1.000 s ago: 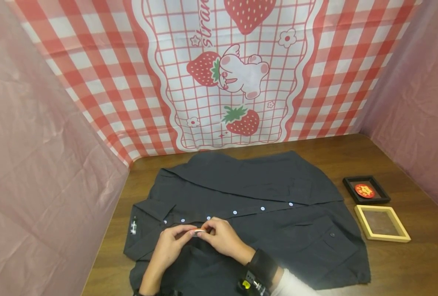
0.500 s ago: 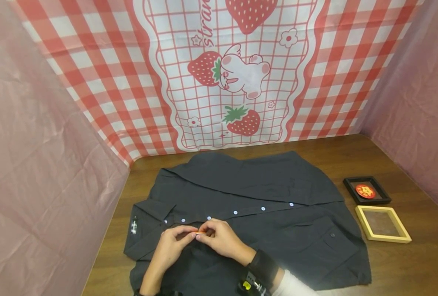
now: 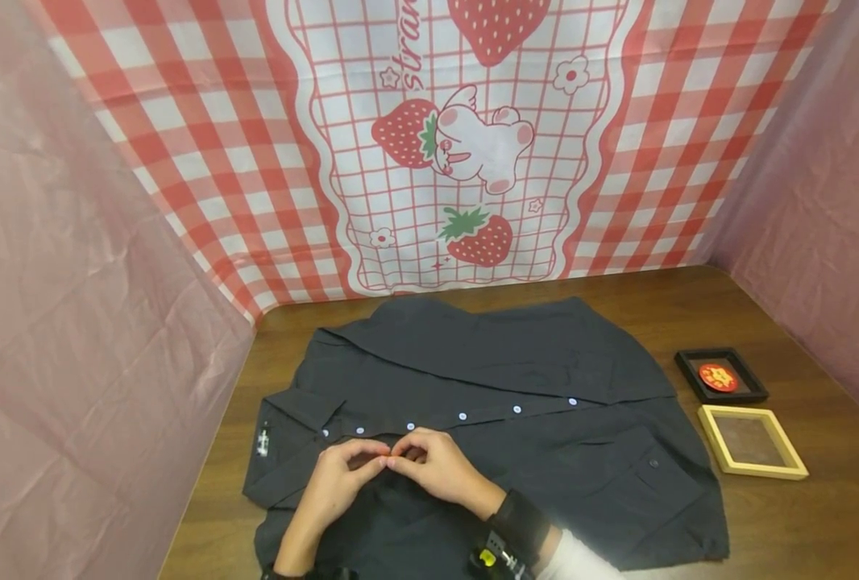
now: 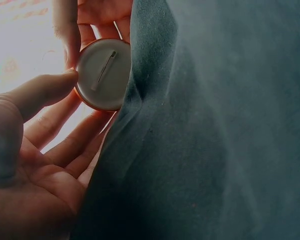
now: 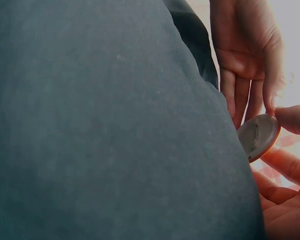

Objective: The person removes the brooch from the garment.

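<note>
Between my two hands is a round pin badge, its pale metal back and long pin facing the left wrist camera. My left hand pinches one edge of it with thumb and fingers. From the other side my right hand grips the rim, with both thumb tips close together. In the head view the fingertips hide most of the badge. Beneath the hands a dark grey shirt lies spread out, its collar to the left and its light buttons in a row. Shirt cloth covers one side of the badge in both wrist views.
At the right of the wooden table lies a black frame with a red and yellow round piece inside. A yellow frame sits just in front of it. Cloth hangings enclose the back and both sides.
The badge has tilted between the fingertips: its silvery face showed first, then a thin edge, and now little of it shows from above. Both hands stay almost in place.
</note>
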The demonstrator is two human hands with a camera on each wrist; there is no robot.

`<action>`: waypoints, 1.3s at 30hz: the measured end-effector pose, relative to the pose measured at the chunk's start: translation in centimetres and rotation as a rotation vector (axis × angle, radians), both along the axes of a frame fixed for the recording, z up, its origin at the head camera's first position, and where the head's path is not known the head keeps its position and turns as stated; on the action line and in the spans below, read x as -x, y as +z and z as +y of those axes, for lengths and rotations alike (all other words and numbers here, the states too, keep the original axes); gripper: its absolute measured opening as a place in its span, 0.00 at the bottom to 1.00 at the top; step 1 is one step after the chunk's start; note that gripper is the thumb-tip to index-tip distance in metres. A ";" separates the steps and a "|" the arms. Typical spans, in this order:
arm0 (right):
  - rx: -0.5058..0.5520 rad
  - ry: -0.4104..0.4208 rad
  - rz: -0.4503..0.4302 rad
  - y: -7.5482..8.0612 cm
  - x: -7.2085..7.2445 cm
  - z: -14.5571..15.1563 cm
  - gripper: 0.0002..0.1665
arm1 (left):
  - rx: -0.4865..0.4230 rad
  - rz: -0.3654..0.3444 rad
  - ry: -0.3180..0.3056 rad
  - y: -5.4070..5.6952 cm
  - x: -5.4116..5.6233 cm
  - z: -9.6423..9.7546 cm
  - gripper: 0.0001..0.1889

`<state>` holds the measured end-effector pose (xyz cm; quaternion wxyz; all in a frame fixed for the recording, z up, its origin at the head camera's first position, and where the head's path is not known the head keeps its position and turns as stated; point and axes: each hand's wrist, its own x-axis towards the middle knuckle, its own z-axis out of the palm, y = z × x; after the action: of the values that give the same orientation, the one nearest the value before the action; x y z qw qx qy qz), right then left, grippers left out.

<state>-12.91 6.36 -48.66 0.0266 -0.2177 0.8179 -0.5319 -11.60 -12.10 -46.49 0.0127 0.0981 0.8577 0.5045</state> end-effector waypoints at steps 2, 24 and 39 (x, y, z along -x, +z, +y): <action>0.006 0.001 -0.011 0.1 0.0 0.1 0.09 | 0.000 0.008 -0.006 0.0 0.0 0.0 0.06; 0.021 0.054 -0.067 0.1 0.0 0.5 0.10 | -0.003 0.025 -0.066 0.1 -0.4 0.1 0.05; 0.047 0.076 -0.028 0.0 0.0 0.6 0.11 | -0.036 0.032 -0.037 0.0 -0.6 0.2 0.09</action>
<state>-12.91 6.94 -48.61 0.0530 -0.2416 0.7958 -0.5527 -11.01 -11.92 -46.48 0.0064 0.1221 0.8468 0.5177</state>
